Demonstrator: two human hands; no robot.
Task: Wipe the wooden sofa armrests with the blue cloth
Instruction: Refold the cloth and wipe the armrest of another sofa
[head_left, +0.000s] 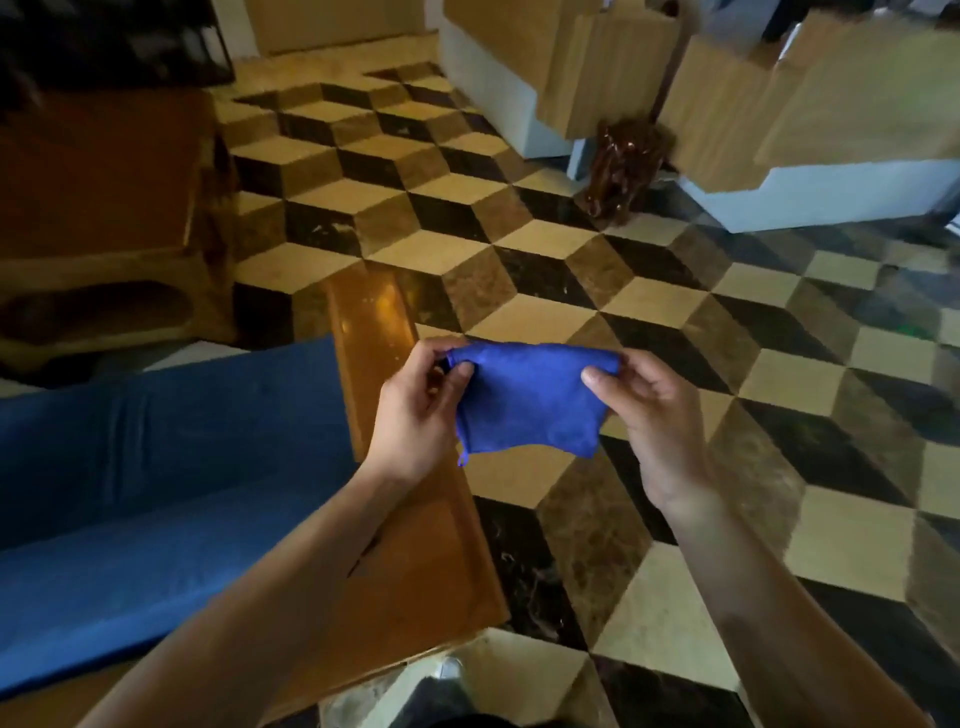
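Note:
A folded blue cloth (527, 400) hangs in the air between both hands, just right of the glossy wooden sofa armrest (374, 332). My left hand (415, 410) pinches the cloth's upper left corner above the armrest. At the upper right corner, my right hand (649, 415) pinches the cloth with thumb on top. The cloth does not touch the wood. My left forearm hides part of the armrest's near stretch.
The sofa's blue seat cushion (156, 467) lies left of the armrest. A wooden side table (104, 208) stands at the far left. Checkered marble floor (571, 260) spreads right and ahead, with a brown carved stand (623, 166) and pale wooden cabinets (779, 104) beyond.

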